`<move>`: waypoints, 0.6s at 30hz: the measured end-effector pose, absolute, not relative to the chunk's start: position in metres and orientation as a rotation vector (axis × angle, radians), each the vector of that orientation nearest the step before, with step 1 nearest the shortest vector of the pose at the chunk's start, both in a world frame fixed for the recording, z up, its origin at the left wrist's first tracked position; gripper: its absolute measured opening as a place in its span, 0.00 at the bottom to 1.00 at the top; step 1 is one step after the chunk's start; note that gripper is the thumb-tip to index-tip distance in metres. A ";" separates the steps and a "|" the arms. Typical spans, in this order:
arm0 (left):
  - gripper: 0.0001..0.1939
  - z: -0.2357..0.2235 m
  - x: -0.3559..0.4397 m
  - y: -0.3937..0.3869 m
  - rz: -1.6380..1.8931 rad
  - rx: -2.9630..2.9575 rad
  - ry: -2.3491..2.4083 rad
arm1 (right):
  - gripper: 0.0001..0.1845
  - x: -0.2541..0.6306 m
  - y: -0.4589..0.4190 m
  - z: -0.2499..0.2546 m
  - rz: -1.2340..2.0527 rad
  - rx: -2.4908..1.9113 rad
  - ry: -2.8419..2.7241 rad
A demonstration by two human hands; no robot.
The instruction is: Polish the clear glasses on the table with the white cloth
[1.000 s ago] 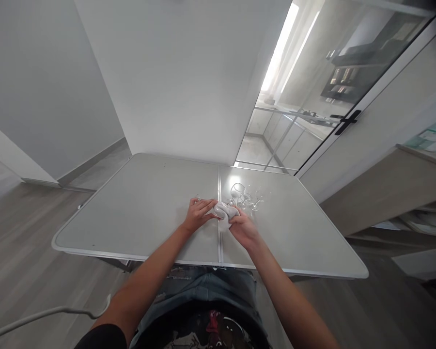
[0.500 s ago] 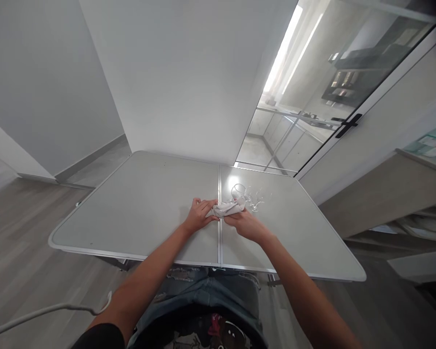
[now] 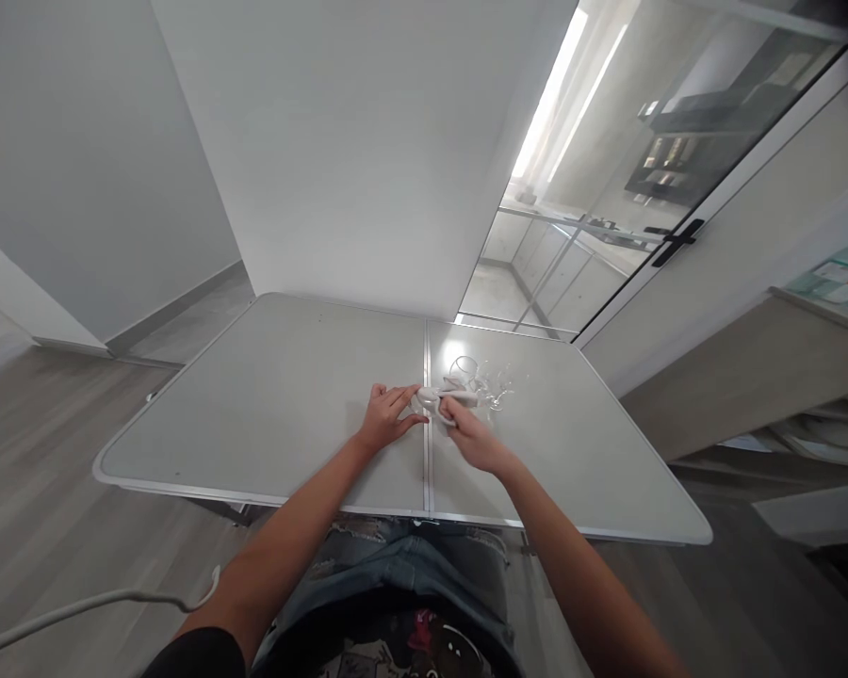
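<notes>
My left hand (image 3: 388,414) is curled round a small clear glass (image 3: 415,405), mostly hidden by the fingers and a white cloth (image 3: 459,397). My right hand (image 3: 470,436) has its fingers closed on the cloth and presses it to the glass opening; how far in it reaches, I cannot tell. Just beyond the cloth a clear glass with a round rim (image 3: 464,363) is on the table. To its right is more clear glassware (image 3: 498,388), its outlines too faint to separate.
The grey folding table (image 3: 289,405) has a metal seam down its middle and a pale raised edge. A white wall (image 3: 353,169) meets its far side. A glass door with a black handle (image 3: 678,245) stands at the right, beside a wooden shelf unit (image 3: 784,367). A white cable (image 3: 99,600) crosses the lower left.
My right hand has turned into a tighter grip and moved slightly left, bunching the cloth against the glass. My left hand stays nearly where it was.
</notes>
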State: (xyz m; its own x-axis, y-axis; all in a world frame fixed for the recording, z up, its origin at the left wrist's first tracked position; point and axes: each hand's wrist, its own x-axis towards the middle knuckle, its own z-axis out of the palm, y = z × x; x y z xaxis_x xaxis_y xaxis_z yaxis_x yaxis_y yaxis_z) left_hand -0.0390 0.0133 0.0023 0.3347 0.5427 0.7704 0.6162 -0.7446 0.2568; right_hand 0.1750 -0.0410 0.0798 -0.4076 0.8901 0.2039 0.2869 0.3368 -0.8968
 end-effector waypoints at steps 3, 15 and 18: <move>0.30 0.003 -0.041 0.014 -1.342 -2.493 -1.152 | 0.10 0.169 -0.043 0.079 0.818 -1.106 -2.115; 0.33 -0.007 -0.038 0.016 -1.322 -2.546 -1.199 | 0.11 0.178 -0.023 0.074 0.989 -1.003 -1.889; 0.31 -0.009 -0.039 0.017 -1.362 -2.542 -1.202 | 0.11 0.166 -0.030 0.072 0.782 -1.053 -2.017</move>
